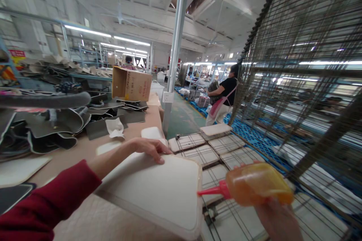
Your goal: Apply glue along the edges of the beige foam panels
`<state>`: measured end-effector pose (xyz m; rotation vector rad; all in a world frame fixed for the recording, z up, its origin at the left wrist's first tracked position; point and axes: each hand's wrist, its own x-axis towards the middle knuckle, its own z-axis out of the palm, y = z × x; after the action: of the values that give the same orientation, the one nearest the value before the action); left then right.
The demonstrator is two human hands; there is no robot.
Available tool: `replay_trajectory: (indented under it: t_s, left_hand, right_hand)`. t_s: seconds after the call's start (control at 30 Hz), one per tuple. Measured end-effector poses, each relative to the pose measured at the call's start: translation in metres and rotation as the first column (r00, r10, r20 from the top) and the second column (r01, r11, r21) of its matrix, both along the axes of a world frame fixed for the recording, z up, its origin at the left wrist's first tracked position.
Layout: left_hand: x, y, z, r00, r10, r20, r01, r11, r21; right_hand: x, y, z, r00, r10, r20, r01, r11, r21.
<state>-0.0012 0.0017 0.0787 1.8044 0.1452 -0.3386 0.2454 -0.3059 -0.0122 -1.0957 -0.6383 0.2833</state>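
A white rounded-corner panel (158, 192) lies in front of me, with a darker band along its rim. My left hand (151, 148), in a dark red sleeve, grips its far edge, the thumb on the top face. In my right hand (274, 211) is a squeeze bottle (257, 182) of amber liquid, tipped on its side. Its red nozzle (212, 190) points left, and the tip is at the panel's right edge. Part of the right hand is hidden behind the bottle. Other white panels (195, 154) lie on a wire rack to the right.
A tall wire rack (271, 45) leans up on the right. On the brown-covered table (138, 130) at left are dark cut sheets (56, 124), a scrap of white paper (115, 127) and an open cardboard box (132, 84). A metal post (175, 45) rises ahead; a person (224, 96) stands beyond.
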Motion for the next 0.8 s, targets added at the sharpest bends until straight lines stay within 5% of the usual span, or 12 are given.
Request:
replay_trajectory:
  t_s: [0.13, 0.37, 0.8]
  left_hand:
    - [-0.002, 0.002, -0.002, 1.0, -0.011, -0.021, 0.011, 1.0, -0.004]
    - [-0.004, 0.002, -0.002, 1.0, -0.012, -0.014, 0.012, 1.0, 0.0]
    - [-0.013, 0.007, -0.017, 0.998, 0.049, -0.048, -0.054, 0.993, -0.104]
  right_hand:
    - [-0.003, -0.002, -0.012, 0.993, 0.022, -0.113, -0.024, 1.0, -0.012]
    - [-0.02, -0.007, 0.003, 0.966, 0.02, -0.256, -0.032, 0.999, -0.042]
    - [-0.029, -0.009, 0.007, 0.964, 0.007, -0.267, -0.034, 0.995, -0.096]
